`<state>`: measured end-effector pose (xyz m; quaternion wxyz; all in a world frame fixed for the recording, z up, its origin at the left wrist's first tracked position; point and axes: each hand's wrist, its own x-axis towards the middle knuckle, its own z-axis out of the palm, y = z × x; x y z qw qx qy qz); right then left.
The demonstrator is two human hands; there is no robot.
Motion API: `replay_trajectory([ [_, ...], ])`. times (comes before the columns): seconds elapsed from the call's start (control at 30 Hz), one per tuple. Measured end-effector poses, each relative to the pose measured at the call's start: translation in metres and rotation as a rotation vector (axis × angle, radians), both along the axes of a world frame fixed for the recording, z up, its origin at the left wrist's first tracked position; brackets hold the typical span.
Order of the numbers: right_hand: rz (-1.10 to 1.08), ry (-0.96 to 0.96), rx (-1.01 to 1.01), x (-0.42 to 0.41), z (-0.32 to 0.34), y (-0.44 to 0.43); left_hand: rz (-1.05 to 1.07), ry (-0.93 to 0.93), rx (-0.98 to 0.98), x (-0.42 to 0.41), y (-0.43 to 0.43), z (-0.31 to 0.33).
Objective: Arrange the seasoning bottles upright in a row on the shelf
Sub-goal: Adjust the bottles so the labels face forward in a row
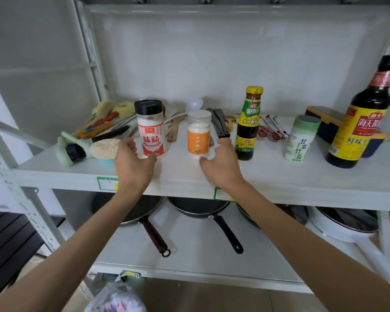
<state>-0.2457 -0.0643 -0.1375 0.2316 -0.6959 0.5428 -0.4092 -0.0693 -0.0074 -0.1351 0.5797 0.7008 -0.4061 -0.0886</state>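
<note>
All 5 seasoning bottles stand upright on the shelf (279,176), so by my reading the standing-up part of the task is done and what is left is tidying the line. Taking the orange-labelled jar (198,135) as the landmark: the MSG shaker (150,129) with the black cap stands well to its left, the oyster sauce bottle (249,123) with the yellow cap stands near on its right, the green-capped salt shaker (301,139) is further right, and the big soy sauce bottle (365,113) is furthest right. The row is loose: gaps are uneven, and the soy sauce bottle seems to sit slightly nearer the front edge than the rest, though the wide lens makes this hard to judge.

Each bottle's long axis runs vertical, cap up, label facing the camera. The 2 at the right appear to lean, which I take for lens distortion rather than real tilt.

The left hand (133,163) is spread wide, fingers curled loosely around the base of the MSG shaker, touching or nearly touching it; I cannot tell which. The right hand (222,161) is likewise wide and empty, just right of the landmark jar, gripping nothing.

Behind the jar lie brushes and utensils (104,124); pans (196,208) sit below.
</note>
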Motion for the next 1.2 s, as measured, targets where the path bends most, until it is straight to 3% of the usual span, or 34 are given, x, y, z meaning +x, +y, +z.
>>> replay_trajectory([
  [0.3,0.059,-0.118,0.072,0.018,0.0,-0.025,-0.075,-0.053,0.134,0.016,-0.039,0.003],
  [1.2,0.053,-0.201,0.064,0.01,-0.004,-0.023,-0.201,-0.134,0.131,0.023,-0.016,-0.002],
])
